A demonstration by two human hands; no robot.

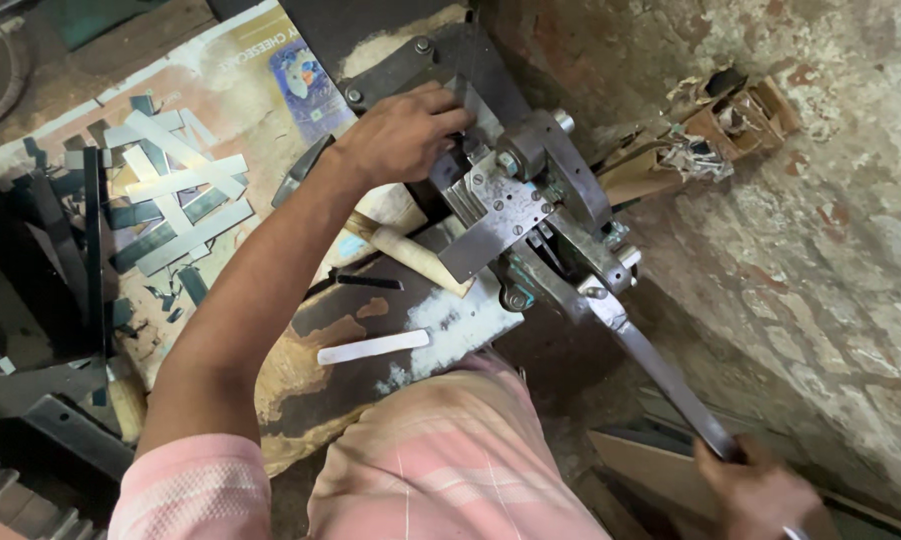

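Note:
A grey hand-operated metal press (530, 200) is bolted to the workbench (370, 330). My left hand (402, 132) rests on the top left of the press, fingers curled on a thin metal piece at the die. My right hand (760, 490), at the lower right, grips the end of the long steel lever (660, 370) that runs down from the press. Whether the left fingers pinch the strip fully is hidden.
Several cut metal strips (175, 195) lie piled on the left of the bench. A wooden hammer handle (415, 255) and a white flat strip (372, 347) lie near the press. A rough peeling wall (820, 220) is at right, with torn cardboard boxes (715, 125) against it.

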